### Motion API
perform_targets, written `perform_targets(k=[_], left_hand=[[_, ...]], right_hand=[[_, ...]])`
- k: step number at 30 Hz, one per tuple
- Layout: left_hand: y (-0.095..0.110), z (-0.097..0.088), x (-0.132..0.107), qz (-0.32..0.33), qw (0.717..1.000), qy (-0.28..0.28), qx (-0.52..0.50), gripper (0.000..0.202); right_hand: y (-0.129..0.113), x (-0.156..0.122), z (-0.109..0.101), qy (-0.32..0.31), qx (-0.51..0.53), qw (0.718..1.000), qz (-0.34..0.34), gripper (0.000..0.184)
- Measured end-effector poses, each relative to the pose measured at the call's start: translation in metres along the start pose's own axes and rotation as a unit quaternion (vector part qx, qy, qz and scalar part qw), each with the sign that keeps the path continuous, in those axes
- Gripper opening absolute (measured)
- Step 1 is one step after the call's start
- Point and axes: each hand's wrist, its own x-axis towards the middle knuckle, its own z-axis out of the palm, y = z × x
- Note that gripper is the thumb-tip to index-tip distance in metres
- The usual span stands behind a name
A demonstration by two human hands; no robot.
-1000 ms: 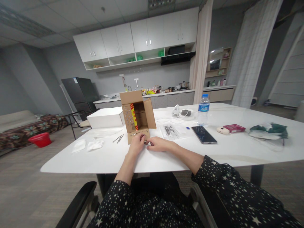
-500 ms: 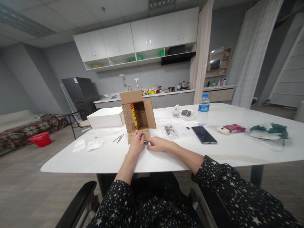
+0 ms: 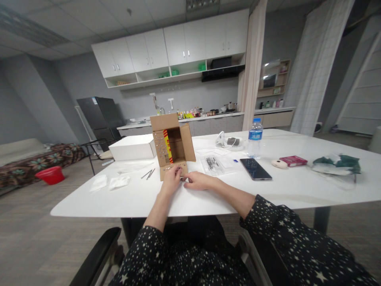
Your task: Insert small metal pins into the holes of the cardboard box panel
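Fingers [image 3: 177, 170] of the left hand [image 3: 170, 178] are curled over the lower flap [image 3: 163, 173] of an open cardboard box [image 3: 177, 149], with the thumb and fingertips drawn close together; whether anything is pinched there cannot be told, as the tips are too small and partly covered. The right hand [image 3: 199, 180] is rested on the table [image 3: 205, 202] just beside the left one, near the flap's right corner, with its thumb and forefinger bent toward each other; what, if anything, is held between them cannot be made out.

The box is stood directly beyond both hands, its hollow side faced toward them and its flaps spread upward, to the right and down onto the table. Its left panel is dotted with small bits [image 3: 161, 145] and is edged by a strip of yellow and red tape [image 3: 168, 147]. More such bits are lined along the lower flap.

To the left, two slim grey tools [image 3: 150, 174] are laid slantwise, and crumpled white tissues [image 3: 119, 182] are placed farther out. A white box [image 3: 131, 149] is set behind them. To the right, a clear plastic bag [image 3: 214, 165], a dark phone [image 3: 256, 169] and a blue-capped bottle [image 3: 255, 137] are seen.
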Motion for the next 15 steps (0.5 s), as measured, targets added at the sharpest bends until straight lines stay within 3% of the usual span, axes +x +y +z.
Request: perform_targets(k=[15], left_hand=[[0.0001,-0.0002,-0.0003,0.006,1.0,-0.003,-0.007,0.021]], right_hand=[[0.003,0.0008,0.002,0.002,-0.004,1.0,-0.001,0.034]])
